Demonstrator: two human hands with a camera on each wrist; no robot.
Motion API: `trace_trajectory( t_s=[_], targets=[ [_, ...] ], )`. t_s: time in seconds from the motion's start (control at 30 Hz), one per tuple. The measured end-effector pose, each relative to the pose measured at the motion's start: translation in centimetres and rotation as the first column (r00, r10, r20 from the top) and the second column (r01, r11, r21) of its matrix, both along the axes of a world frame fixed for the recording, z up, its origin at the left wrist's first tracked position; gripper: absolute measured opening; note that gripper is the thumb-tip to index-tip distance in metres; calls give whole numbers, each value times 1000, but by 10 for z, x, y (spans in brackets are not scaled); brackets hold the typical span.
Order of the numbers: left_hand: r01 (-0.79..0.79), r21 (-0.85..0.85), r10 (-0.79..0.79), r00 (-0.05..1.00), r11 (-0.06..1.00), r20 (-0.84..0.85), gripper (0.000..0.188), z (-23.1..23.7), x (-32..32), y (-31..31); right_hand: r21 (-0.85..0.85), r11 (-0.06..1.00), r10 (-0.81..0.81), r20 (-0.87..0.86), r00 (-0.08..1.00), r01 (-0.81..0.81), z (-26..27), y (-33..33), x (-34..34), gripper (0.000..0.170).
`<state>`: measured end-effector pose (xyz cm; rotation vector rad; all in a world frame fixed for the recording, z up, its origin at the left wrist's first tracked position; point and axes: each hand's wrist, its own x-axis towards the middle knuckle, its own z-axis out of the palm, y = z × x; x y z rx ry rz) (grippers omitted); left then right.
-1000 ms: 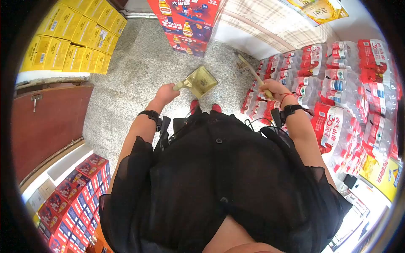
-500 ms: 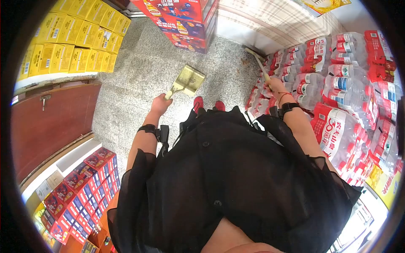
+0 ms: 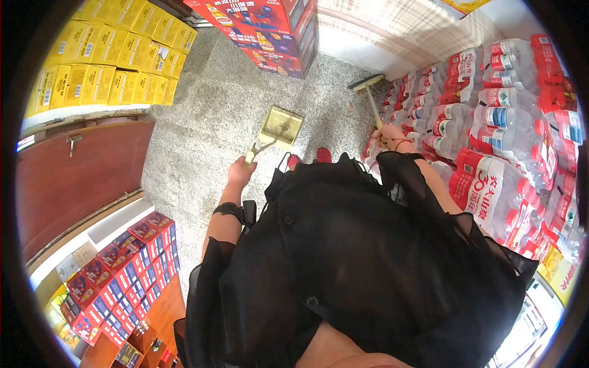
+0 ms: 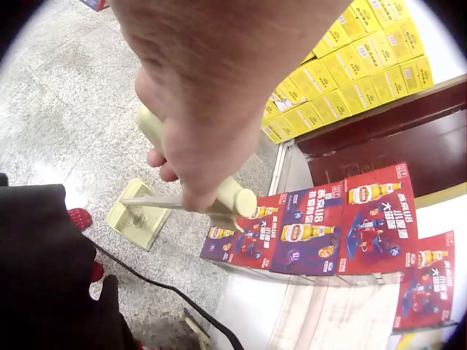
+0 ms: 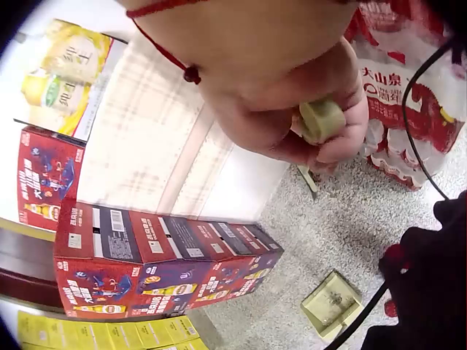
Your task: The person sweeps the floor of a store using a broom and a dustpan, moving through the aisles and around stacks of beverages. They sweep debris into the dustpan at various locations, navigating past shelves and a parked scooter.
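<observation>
Pale yellow-green plastic makes up the dustpan (image 3: 282,127), which sits on speckled grey floor (image 3: 205,116) in front of the person's red shoes (image 3: 294,161). Dark bits lie in its square, shallow tray. The head view shows the left hand (image 3: 240,172) at the near end of the dustpan's handle (image 3: 251,156), with the fingers' wrap hard to read. The left wrist view shows those fingers curled round a smooth, round-ended grip, and shows fine parallel ridges inside the tray, too small to make out from the head.

Right of the dustpan, the right hand (image 3: 394,137) clasps the broom (image 3: 373,104). From the right wrist, fingers and thumb close round its blunt, pale green end, and a knotted red string (image 5: 166,45) circles the wrist; only the head view gives the whole broom head, long, narrow and dark-edged, on the floor beyond and to the right of the dustpan.

Glossy red and blue cartons (image 3: 261,40) stand stacked beyond the dustpan. Shrink-wrapped bottles (image 3: 491,184), clear plastic with red labels, fill the area to its right, near checked fabric (image 3: 423,30). Yellow boxes (image 3: 116,52) and a dark red wooden door (image 3: 92,175) are to its left.
</observation>
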<state>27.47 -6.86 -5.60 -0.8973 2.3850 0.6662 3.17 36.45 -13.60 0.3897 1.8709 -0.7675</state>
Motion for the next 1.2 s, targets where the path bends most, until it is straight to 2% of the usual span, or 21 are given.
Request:
trace_trajectory(
  t_s=[0.03,0.07,0.1,0.13,0.17,0.2,0.3,0.33,0.4,0.53,0.63,0.67,0.7,0.77,0.83,0.9,0.97,1.03,1.07,1.13,1.2],
  targets=[
    [3,0,-3,1000,1000,-4,38,-3,2,-1,147,874,477,-82,875,-462,25,0,2,15],
    [-30,29,30,1000,999,-5,39,-5,4,-4,135,982,136,-7,991,-134,38,4,8,19],
    [-60,58,61,998,996,-2,39,-5,6,-7,135,983,129,-7,992,-127,36,8,11,19],
    [-55,61,55,998,997,-3,39,-5,6,-9,225,860,481,-60,875,-457,28,17,12,25],
    [-112,100,112,994,989,13,39,-6,6,-10,326,619,770,-74,633,-715,21,26,12,32],
    [-172,137,169,985,976,35,40,-3,6,-10,337,745,612,-6,791,-575,25,26,14,37],
    [-171,154,167,985,973,40,41,5,11,-10,476,796,513,-204,834,-373,51,22,35,34],
    [-171,152,166,985,973,42,41,2,15,-13,474,797,512,-203,835,-373,53,21,40,34],
    [-59,92,56,998,994,32,42,-7,24,-17,461,854,429,-361,828,-242,55,23,48,31],
    [14,141,-20,999,990,44,45,-3,44,-28,511,792,538,-328,776,-333,28,35,44,32],
    [-13,181,-8,993,983,114,47,-2,59,-37,454,822,508,-308,805,-345,18,20,42,31],
    [-19,180,-3,993,984,119,47,-1,63,-40,444,758,606,-209,767,-477,16,13,40,30],
    [-53,241,21,991,969,136,46,1,67,-42,442,755,610,-204,766,-484,4,7,40,30],
    [-122,358,63,983,926,173,45,2,78,-47,51,978,205,-110,972,-201,-26,-1,46,31],
    [-92,357,42,988,929,146,45,-1,87,-51,66,989,140,-120,983,-133,-1,-36,70,31],
    [-58,359,18,993,932,114,44,-6,95,-55,81,967,252,-188,949,-240,3,-52,93,28],
    [-27,380,-7,996,924,88,45,-11,102,-58,-16,977,200,-292,935,-214,-6,-48,126,34],
    [-16,387,-22,995,922,93,45,-5,105,-59,-117,979,144,-192,971,-168,45,-69,163,55],
    [-5,388,-36,994,922,98,45,-3,107,-60,-111,979,146,-194,970,-170,52,-73,172,55],
    [-5,416,-39,994,909,97,45,-6,115,-65,-15,923,382,-61,922,-383,67,-83,187,67],
    [-1,456,-52,993,890,104,46,-12,123,-68,-10,929,369,18,929,-369,96,-101,193,66]
  ],
)
